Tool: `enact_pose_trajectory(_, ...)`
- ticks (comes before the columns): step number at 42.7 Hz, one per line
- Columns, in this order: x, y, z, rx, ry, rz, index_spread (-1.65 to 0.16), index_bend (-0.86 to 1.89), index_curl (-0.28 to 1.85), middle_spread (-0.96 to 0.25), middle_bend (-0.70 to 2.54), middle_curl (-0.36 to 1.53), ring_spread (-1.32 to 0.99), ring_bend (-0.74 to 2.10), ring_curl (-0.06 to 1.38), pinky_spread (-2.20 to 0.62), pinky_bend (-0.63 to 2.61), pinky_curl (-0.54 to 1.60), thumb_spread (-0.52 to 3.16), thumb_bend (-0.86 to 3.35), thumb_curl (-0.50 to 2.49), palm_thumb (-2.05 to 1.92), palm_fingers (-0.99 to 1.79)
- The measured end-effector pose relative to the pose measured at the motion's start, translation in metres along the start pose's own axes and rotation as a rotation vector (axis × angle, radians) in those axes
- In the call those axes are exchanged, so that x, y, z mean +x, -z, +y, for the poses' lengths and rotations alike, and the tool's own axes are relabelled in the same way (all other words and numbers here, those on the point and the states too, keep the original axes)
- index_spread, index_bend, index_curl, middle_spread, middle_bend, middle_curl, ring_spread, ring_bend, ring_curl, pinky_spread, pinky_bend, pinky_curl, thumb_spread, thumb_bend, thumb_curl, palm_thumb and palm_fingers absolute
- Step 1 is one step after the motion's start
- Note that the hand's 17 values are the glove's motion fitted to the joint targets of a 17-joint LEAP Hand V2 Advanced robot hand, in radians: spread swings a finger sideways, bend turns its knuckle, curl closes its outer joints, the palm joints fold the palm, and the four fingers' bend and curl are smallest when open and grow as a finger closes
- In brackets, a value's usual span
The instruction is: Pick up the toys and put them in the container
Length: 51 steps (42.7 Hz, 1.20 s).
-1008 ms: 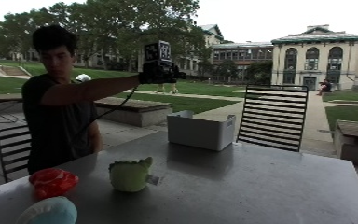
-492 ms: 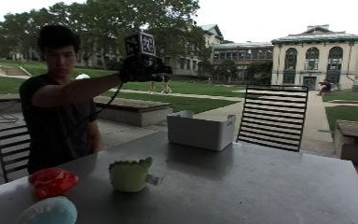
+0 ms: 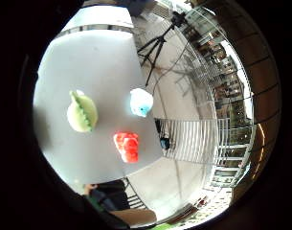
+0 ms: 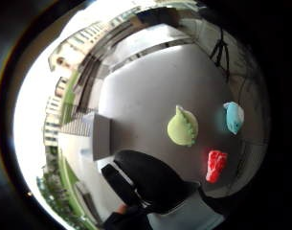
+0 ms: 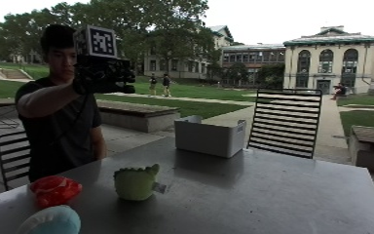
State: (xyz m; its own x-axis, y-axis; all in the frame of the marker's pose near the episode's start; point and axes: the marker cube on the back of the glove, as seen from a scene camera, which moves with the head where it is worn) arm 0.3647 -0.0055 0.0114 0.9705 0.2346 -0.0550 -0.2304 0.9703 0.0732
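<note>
Three toys lie on the surface [image 5: 271, 195], grouped toward the edge nearest the person: a green toy [image 5: 136, 182] with a jagged crest, a red toy [image 5: 55, 190] beside it closer to the person, and a pale blue toy [image 5: 51, 222] at the near corner. None is in the container [image 5: 210, 136], a pale open box standing near the far edge in front of a slatted chair [image 5: 284, 122], well apart from the toys.

The gloved right hand [image 5: 99, 75] is raised high, level with the person's head, holding nothing that shows; whether its fingers are apart or together I cannot tell.

The step in hand looks like reaching for a first toy. To do it well, I would bring the hand straight down over the green toy, since it lies nearest the container, and close round its body below the crest. The toys look soft, so a grasp across the widest part should hold. The hand should then carry it clear above the box wall before letting go.
</note>
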Motion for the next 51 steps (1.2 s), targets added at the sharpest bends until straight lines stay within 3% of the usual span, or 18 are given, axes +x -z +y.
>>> enact_pose_trajectory(11,0.089,-0.052,-0.018,-0.057,-0.029,-0.001,-0.24,0.16,0.33,-0.10,0.20,0.33,-0.30,0.19,0.23,-0.10,0.49,0.32,0.86,-0.11,0.13,-0.15,-0.03)
enact_pose_trajectory(25,0.167,-0.158,-0.036,-0.183,-0.034,-0.008,-0.30,0.04,0.23,-0.12,0.16,0.33,-0.28,0.19,0.25,-0.02,0.82,0.41,0.85,-0.09,0.15,-0.12,-0.13)
enact_pose_trajectory(39,0.205,-0.252,-0.030,-0.295,-0.079,-0.049,-0.32,0.06,0.16,-0.13,0.16,0.32,-0.25,0.20,0.28,0.02,1.09,0.47,0.86,-0.07,0.18,-0.07,-0.14)
enact_pose_trajectory(51,0.213,-0.291,-0.016,-0.360,-0.088,-0.064,-0.34,0.08,0.13,-0.14,0.16,0.31,-0.24,0.28,0.32,0.01,1.21,0.47,0.94,0.00,0.24,0.07,-0.11)
